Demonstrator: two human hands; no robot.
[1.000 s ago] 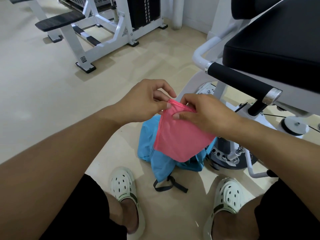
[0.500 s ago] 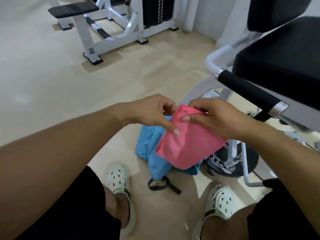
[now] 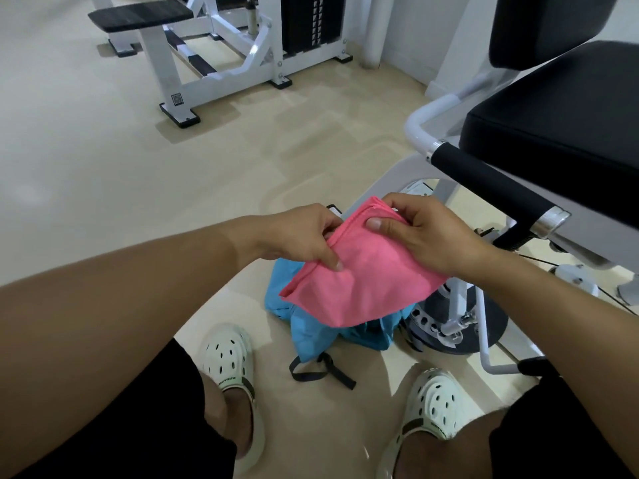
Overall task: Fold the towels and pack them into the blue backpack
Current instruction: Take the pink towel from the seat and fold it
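A folded pink towel (image 3: 366,281) is held flat and tilted in the air between both hands. My left hand (image 3: 304,235) pinches its left edge, thumb on top. My right hand (image 3: 428,236) grips its upper right part, thumb pressed on the cloth. Directly below it on the floor lies the blue backpack (image 3: 311,326), crumpled, mostly hidden by the towel, with a black strap (image 3: 321,369) trailing toward me. I cannot see the backpack's opening.
A gym machine with a black padded seat (image 3: 560,133) and a black handle (image 3: 494,188) stands close on the right, its base beside the backpack. A white bench machine (image 3: 214,74) stands at the back. My feet in white clogs (image 3: 228,361) flank the backpack.
The towel has gone from hanging by its top edge to lying flatter and lower over the backpack. My left hand slid down its left edge; the right hand kept its grip.
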